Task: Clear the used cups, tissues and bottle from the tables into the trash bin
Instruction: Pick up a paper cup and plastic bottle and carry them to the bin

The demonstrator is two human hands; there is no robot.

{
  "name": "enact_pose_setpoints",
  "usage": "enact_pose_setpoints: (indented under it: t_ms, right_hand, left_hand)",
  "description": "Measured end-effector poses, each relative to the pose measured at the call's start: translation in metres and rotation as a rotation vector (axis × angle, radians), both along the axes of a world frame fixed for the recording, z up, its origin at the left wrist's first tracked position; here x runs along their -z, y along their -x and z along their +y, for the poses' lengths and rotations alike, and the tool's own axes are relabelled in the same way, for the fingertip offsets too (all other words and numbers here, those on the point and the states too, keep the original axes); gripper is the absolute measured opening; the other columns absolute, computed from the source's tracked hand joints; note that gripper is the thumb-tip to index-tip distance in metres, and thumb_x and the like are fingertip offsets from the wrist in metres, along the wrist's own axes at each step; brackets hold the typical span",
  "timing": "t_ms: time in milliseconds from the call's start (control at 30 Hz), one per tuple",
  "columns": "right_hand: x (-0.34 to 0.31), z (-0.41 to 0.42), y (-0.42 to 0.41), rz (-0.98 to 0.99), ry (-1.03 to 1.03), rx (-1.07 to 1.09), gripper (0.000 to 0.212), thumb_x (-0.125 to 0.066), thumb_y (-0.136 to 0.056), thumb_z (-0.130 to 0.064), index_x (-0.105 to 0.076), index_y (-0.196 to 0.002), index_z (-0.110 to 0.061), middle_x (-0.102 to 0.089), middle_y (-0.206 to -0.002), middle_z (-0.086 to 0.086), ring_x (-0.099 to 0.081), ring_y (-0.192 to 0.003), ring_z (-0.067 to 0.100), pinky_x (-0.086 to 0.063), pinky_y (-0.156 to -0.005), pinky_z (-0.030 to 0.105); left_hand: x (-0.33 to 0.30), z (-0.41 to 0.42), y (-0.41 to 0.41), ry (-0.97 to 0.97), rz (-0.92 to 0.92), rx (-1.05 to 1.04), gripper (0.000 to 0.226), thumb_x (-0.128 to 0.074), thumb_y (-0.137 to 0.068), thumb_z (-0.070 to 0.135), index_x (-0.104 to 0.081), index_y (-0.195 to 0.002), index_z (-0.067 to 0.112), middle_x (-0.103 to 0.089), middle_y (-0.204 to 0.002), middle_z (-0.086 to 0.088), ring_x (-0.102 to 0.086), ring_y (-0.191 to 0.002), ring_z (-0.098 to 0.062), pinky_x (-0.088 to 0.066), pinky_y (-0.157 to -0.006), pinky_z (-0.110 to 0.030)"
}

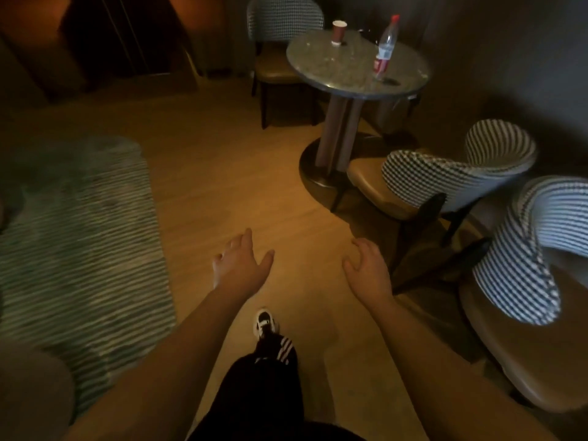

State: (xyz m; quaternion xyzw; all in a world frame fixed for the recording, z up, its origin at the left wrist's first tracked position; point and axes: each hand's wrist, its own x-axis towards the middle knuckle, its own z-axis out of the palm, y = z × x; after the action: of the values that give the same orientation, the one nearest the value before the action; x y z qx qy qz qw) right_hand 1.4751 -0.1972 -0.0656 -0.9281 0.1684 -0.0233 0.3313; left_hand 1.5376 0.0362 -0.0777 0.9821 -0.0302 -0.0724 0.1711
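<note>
A round stone-topped table [343, 74] stands at the upper right. On its far side sits a brown paper cup [338, 32] with a white rim. A clear plastic bottle [385, 49] with a red cap and red label stands near the table's right edge, beside a small dark object. My left hand [240, 264] and my right hand [369, 268] hang out in front of me over the wooden floor, fingers apart and holding nothing, far short of the table. No tissues or trash bin are in view.
Three chairs with houndstooth backs ring the area: one behind the table [280, 43], one in front of it [439, 183], another at far right [537, 281]. A striped green rug [79, 243] lies on the left. My shoe [265, 323] steps forward on the floor.
</note>
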Motion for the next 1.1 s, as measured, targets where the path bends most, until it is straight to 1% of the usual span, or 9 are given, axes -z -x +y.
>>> enact_pose_setpoints:
  t_ms: [100,200,433,533,633,767,867,967,1100]
  right_hand:
    - [-0.006,-0.015,-0.113,0.019,-0.049,0.058,0.046,-0.054,-0.093,-0.026,-0.044,-0.138,-0.019,-0.04,-0.146,0.003,-0.044,-0.131,0.02,-0.041,-0.107,0.04]
    - [-0.021,-0.032,-0.205,0.021,-0.077,0.093,0.048,-0.053,-0.094,-0.025,-0.042,-0.14,-0.017,-0.038,-0.147,0.003,-0.04,-0.135,0.021,-0.039,-0.108,0.039]
    - [-0.03,-0.074,-0.372,0.032,-0.088,0.167,0.048,-0.052,-0.096,-0.028,-0.042,-0.141,-0.015,-0.041,-0.146,0.006,-0.041,-0.133,0.022,-0.041,-0.105,0.039]
    - [-0.019,-0.094,-0.45,0.033,-0.135,0.204,0.048,-0.051,-0.096,-0.029,-0.041,-0.141,-0.017,-0.039,-0.147,0.004,-0.041,-0.133,0.022,-0.043,-0.106,0.044]
    - [-0.008,-0.125,-0.538,0.007,-0.129,0.246,0.047,-0.051,-0.096,-0.029,-0.042,-0.141,-0.017,-0.037,-0.148,0.003,-0.041,-0.132,0.023,-0.042,-0.106,0.04]
    - [0.002,-0.171,-0.654,-0.001,-0.159,0.305,0.046,-0.052,-0.096,-0.028,-0.044,-0.14,-0.018,-0.038,-0.148,0.002,-0.041,-0.134,0.022,-0.041,-0.108,0.041]
    - [-0.001,-0.21,-0.726,-0.01,-0.154,0.369,0.048,-0.053,-0.095,-0.028,-0.044,-0.14,-0.014,-0.039,-0.147,0.005,-0.041,-0.134,0.023,-0.037,-0.108,0.037]
    - [-0.011,-0.246,-0.779,-0.088,-0.146,0.496,0.058,-0.057,-0.093,-0.032,-0.037,-0.143,-0.011,-0.034,-0.15,0.008,-0.037,-0.136,0.027,-0.035,-0.107,0.038]
    - [-0.026,-0.285,-0.834,-0.226,-0.136,0.782,0.082,-0.068,-0.083,-0.042,-0.028,-0.148,-0.011,-0.025,-0.155,0.009,-0.027,-0.142,0.028,-0.029,-0.111,0.041]
  left_hand:
    - [-0.008,-0.004,-0.114,-0.035,0.013,0.019,0.077,-0.029,-0.089,0.066,-0.013,-0.15,0.021,-0.027,-0.154,-0.004,-0.031,-0.136,-0.028,-0.028,-0.105,-0.049]
    - [-0.027,-0.011,-0.211,-0.045,-0.01,0.012,0.077,-0.029,-0.089,0.065,-0.015,-0.15,0.02,-0.03,-0.153,-0.006,-0.034,-0.135,-0.029,-0.028,-0.105,-0.05]
    - [-0.042,-0.055,-0.391,-0.011,-0.036,0.062,0.076,-0.03,-0.09,0.064,-0.018,-0.149,0.019,-0.03,-0.153,-0.006,-0.031,-0.137,-0.026,-0.026,-0.107,-0.051]
    - [-0.033,-0.083,-0.469,-0.003,-0.053,0.096,0.077,-0.031,-0.089,0.065,-0.017,-0.15,0.02,-0.03,-0.153,-0.005,-0.029,-0.138,-0.025,-0.026,-0.108,-0.051]
    - [-0.022,-0.117,-0.558,0.01,-0.057,0.121,0.078,-0.031,-0.088,0.066,-0.015,-0.15,0.022,-0.028,-0.154,-0.006,-0.026,-0.14,-0.024,-0.023,-0.109,-0.052]
    - [-0.016,-0.169,-0.683,0.018,-0.053,0.14,0.078,-0.032,-0.087,0.066,-0.016,-0.15,0.023,-0.029,-0.153,-0.005,-0.027,-0.139,-0.024,-0.024,-0.11,-0.053]
    - [-0.024,-0.215,-0.772,0.043,-0.046,0.194,0.078,-0.034,-0.087,0.065,-0.016,-0.15,0.022,-0.03,-0.152,-0.006,-0.028,-0.139,-0.024,-0.024,-0.11,-0.053]
    - [-0.036,-0.261,-0.844,0.089,-0.074,0.264,0.077,-0.033,-0.087,0.065,-0.018,-0.149,0.022,-0.033,-0.15,-0.006,-0.03,-0.137,-0.025,-0.026,-0.107,-0.053]
    - [-0.038,-0.311,-0.919,0.104,-0.066,0.344,0.077,-0.034,-0.088,0.064,-0.017,-0.149,0.019,-0.032,-0.151,-0.007,-0.029,-0.138,-0.026,-0.026,-0.107,-0.054]
